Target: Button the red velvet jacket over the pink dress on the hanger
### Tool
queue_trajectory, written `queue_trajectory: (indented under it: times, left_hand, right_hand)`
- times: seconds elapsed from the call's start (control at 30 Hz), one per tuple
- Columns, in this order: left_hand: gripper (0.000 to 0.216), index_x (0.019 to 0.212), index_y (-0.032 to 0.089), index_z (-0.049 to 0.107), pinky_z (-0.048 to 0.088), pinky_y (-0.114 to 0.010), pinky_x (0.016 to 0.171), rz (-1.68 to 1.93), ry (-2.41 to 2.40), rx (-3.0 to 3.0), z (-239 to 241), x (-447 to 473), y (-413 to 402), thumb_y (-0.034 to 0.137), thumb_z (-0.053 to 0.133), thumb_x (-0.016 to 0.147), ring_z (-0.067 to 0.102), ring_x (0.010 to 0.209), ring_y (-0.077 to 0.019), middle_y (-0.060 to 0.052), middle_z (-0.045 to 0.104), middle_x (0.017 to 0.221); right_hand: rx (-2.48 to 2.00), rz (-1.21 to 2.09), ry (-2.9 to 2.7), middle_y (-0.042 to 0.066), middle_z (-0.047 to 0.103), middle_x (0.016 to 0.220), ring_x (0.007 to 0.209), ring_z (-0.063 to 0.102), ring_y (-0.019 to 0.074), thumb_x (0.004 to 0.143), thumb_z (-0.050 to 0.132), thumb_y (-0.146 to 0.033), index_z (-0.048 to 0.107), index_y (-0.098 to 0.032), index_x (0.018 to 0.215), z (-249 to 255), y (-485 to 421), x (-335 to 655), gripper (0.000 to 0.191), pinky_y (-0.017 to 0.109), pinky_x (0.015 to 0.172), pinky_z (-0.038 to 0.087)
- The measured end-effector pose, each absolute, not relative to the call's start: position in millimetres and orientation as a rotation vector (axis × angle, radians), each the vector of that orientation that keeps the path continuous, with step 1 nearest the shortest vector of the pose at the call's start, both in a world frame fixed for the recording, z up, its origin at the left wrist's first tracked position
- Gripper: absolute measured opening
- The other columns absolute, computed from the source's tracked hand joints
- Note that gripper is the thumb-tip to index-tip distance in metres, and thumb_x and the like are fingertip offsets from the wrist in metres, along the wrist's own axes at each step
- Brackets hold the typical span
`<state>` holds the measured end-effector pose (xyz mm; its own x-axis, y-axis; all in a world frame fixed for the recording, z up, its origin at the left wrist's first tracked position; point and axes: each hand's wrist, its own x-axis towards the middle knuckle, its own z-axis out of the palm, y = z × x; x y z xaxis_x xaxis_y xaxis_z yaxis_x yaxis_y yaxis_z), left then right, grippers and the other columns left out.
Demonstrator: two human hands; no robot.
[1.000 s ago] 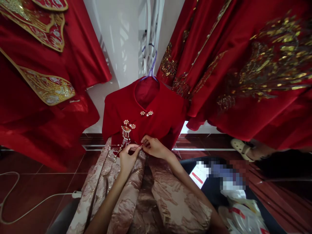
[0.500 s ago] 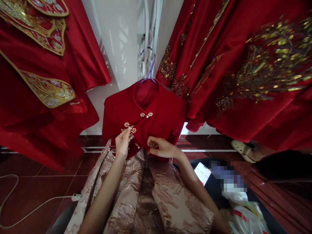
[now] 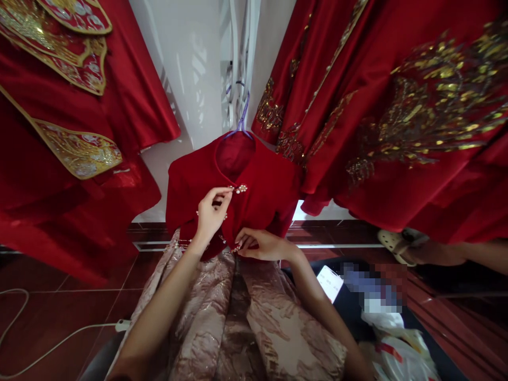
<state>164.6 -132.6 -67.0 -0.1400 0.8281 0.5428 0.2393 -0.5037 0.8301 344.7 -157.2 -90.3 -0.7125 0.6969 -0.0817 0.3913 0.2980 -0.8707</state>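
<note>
A small red velvet jacket (image 3: 270,185) hangs on a purple hanger (image 3: 241,117) over a pink-gold brocade skirt (image 3: 254,323). My left hand (image 3: 211,214) is raised against the jacket's front, fingers pinched at the flap beside the pearl flower button (image 3: 240,189) near the collar. My right hand (image 3: 260,245) rests lower, at the jacket's hem, its fingers closed on the fabric edge and a small beaded ornament there.
Red gowns with gold embroidery hang at left (image 3: 71,159) and right (image 3: 397,116). A white wall and frame (image 3: 198,79) stand behind. A white cable (image 3: 47,344) lies on the dark red floor. Another person's foot in a pale sandal (image 3: 397,243) is at right, above bags (image 3: 392,344).
My left hand has climbed from the hem up the jacket front to the collar button. My right hand stayed at the hem, shifting slightly right.
</note>
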Motion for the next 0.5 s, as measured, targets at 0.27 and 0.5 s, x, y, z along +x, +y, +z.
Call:
queue_trajectory:
  times: [0.27,0.5]
  left_hand:
    - [0.021,0.089,0.017,0.064,0.052,-0.032,0.068,1.133,1.461,2.895,-21,154,-111,0.034,0.05,0.088,0.053,0.096,-0.0242,-0.01,0.057,0.093]
    - [0.021,0.093,0.017,0.061,0.026,-0.054,0.111,1.061,1.11,3.0,-11,155,-109,0.023,0.041,0.09,0.055,0.099,-0.022,-0.007,0.061,0.092]
  right_hand:
    - [-0.964,1.342,-2.267,0.005,0.068,0.089,0.082,0.063,0.0137,0.079,0.064,-0.032,0.058,-0.016,0.101,-91,-156,346,0.028,0.029,0.075,0.052]
    - [-0.972,1.254,-2.254,0.004,0.068,0.086,0.077,0.062,0.0126,0.082,0.061,-0.029,0.059,-0.018,0.099,-90,-153,345,0.02,0.029,0.073,0.053]
